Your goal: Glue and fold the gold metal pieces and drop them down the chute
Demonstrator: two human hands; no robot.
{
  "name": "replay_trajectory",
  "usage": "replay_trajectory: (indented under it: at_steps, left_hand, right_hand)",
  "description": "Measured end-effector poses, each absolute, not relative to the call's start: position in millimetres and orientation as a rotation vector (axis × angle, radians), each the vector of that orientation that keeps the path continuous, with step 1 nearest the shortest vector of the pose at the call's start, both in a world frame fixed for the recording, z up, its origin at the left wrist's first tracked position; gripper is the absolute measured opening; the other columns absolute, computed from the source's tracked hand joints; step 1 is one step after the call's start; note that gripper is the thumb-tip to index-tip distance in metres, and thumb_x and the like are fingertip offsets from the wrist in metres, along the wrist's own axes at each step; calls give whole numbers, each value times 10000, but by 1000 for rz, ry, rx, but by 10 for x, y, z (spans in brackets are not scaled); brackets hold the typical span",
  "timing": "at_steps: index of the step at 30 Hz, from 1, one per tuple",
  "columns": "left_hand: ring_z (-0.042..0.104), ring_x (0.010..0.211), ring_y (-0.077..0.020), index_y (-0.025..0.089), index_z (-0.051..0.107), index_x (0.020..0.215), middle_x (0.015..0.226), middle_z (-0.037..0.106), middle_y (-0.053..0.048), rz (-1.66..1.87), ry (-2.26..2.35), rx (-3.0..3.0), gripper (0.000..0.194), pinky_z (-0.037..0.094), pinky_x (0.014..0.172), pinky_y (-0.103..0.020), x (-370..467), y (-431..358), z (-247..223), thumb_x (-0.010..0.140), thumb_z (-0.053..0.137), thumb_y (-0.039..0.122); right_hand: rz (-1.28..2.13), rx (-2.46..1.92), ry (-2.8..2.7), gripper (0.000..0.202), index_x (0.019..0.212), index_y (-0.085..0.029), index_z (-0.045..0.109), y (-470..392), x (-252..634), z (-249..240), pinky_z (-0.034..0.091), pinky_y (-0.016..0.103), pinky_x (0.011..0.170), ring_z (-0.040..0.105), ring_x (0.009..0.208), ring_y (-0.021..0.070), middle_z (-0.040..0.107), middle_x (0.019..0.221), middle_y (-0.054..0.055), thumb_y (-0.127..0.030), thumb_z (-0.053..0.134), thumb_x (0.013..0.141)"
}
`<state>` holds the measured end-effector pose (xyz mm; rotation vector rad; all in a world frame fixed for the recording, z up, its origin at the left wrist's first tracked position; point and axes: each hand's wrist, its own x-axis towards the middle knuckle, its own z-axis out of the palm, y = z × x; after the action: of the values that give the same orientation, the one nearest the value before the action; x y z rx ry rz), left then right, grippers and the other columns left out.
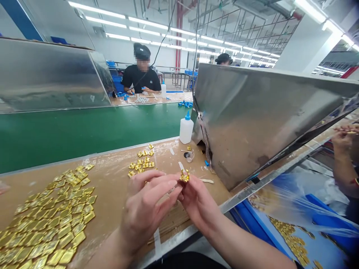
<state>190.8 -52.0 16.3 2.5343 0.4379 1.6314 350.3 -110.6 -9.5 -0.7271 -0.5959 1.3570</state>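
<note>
Right at the centre of the frame, here's the small gold piece, up above the bench, its prongs pointing upward. The right hand has it, pinched near the fingertips, and that looks a sensible hold: the upper part stands clear and in plain sight. For work this fine, a light, steady pinch should serve best; squeeze too hard and those thin prongs might bend, too loosely and the piece could twist.

Over to the left hand, close in from the lower middle, back of the hand to the camera, fingers curled and tips drawn nearly together just beside the piece. Is there something in that grip? Cannot tell; the fingers hide it. Best to let those tips do the fine work and leave the right hand as the anchor.

And the pose: both forearms reach up from the bottom edge, wrists bent inward, hands meeting off the surface. Resting the wrists might calm any shake. Small gold parts sit above the left hand; flat gold plates spread across the lower left.
</note>
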Motion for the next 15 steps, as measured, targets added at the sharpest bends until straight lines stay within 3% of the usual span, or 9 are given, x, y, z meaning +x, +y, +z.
replay_trajectory:
  at_steps: [6,8,10,12,15]
  left_hand:
    - [680,1011,-246,231,634,1343,1058,811,-29,1692,507,2648,552,502,906,-396,1865,-599,67,870,809,8]
    - [687,980,-235,220,653,1311,1036,804,-33,1691,511,2650,506,504,887,-381,1861,-589,52,876,803,9]
    - [689,966,-233,217,662,1288,1027,801,-30,1668,501,2637,465,501,878,-377,1843,-552,41,887,800,27]
    - [690,980,-241,229,674,1261,1032,795,-25,1633,524,2580,409,498,899,-389,1799,-481,20,906,794,66]
    - [690,1013,-253,251,692,1216,1073,762,-30,1588,611,2387,319,505,924,-394,1712,-322,-23,933,792,144]
  right_hand:
    - [1420,-745,-587,345,927,-177,783,-1245,3356,-222,390,219,653,435,673,96,586,796,4,-445,917,756]
    - [1391,-786,-702,356,931,-170,775,-1242,3414,-259,386,216,636,434,649,90,568,764,-7,-493,867,813]
    - [1284,-886,-992,411,998,-167,765,-1203,3591,-259,428,224,629,485,632,100,589,761,0,-570,698,954]
    - [944,-1199,-1439,457,1133,-165,745,-1127,3860,-221,519,258,699,619,731,140,685,908,57,-550,505,1073]
    - [164,-1953,-1966,322,1237,-113,713,-975,4245,-139,595,344,857,735,1012,233,691,1256,186,-278,472,1102]
